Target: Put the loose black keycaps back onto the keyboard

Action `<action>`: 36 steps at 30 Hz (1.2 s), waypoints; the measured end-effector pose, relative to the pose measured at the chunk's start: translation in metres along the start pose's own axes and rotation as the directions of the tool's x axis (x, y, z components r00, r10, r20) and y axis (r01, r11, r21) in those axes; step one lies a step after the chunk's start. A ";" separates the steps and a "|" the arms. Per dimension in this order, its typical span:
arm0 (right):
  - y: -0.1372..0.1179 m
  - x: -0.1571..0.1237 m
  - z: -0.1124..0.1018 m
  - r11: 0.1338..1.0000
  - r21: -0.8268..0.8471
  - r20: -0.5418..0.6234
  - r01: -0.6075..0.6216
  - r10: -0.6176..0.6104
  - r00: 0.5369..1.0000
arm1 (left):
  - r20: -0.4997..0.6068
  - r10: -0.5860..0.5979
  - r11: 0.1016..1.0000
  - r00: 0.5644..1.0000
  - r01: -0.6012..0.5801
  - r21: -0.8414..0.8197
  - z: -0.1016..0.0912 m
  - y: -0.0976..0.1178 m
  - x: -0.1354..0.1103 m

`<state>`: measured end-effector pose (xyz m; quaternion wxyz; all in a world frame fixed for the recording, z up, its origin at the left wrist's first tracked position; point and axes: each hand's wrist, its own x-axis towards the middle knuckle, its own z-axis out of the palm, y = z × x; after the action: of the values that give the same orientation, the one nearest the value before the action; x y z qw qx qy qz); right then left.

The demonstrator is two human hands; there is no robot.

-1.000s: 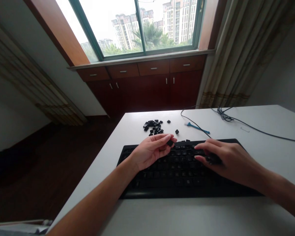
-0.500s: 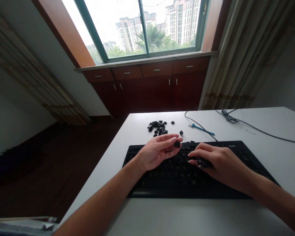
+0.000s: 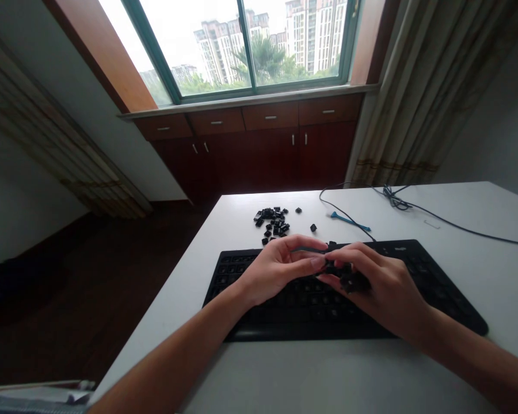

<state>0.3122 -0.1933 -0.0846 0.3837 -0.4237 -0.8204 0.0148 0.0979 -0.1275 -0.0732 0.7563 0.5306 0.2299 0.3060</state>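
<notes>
A black keyboard lies on the white table in front of me. My left hand hovers over its upper middle, fingers pinched around a small black keycap that is mostly hidden. My right hand meets it fingertip to fingertip, curled round several dark keycaps in its palm. A pile of loose black keycaps sits behind the keyboard, with single keycaps beside it.
A blue keycap puller and a black cable lie on the far part of the table. Dark wooden cabinets stand under the window, with curtains on the right. The table's left edge drops to a dark floor.
My right hand has moved left across the keyboard until its fingertips meet my left hand's. The keycap between my left fingers is now mostly covered.
</notes>
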 end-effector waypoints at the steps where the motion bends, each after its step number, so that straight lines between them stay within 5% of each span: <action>1: 0.000 -0.001 0.000 1.000 0.002 -0.012 0.011 -0.011 1.000 | 0.027 0.006 1.000 1.000 -0.006 0.004 0.002 -0.001 0.000; 12: 0.005 -0.004 -0.005 0.998 -0.002 0.006 0.062 -0.062 0.998 | 0.003 0.032 0.946 0.999 -0.032 0.324 0.004 0.003 -0.001; 23: 0.001 -0.007 -0.006 0.999 0.024 0.007 0.043 -0.043 0.999 | 0.094 -0.042 0.996 0.995 0.035 0.076 -0.002 0.003 0.000; 31: 0.000 -0.005 -0.007 0.997 0.001 -0.035 0.082 -0.082 0.996 | 0.167 0.034 0.983 0.985 -0.063 0.172 0.003 0.006 -0.002; 34: 0.000 -0.005 -0.008 0.989 -0.011 0.001 0.148 -0.148 0.989 | 0.111 0.165 0.879 0.980 -0.198 0.434 0.001 0.014 -0.005; 36: 0.001 -0.006 -0.008 0.979 -0.010 0.042 0.203 -0.202 0.978 | 0.056 0.311 0.700 0.949 -0.268 0.662 -0.010 0.021 -0.007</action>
<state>0.3200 -0.1992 -0.0835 0.3636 -0.3403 -0.8669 -0.0215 0.0814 -0.1209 -0.0563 0.4539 0.7838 0.2595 0.3352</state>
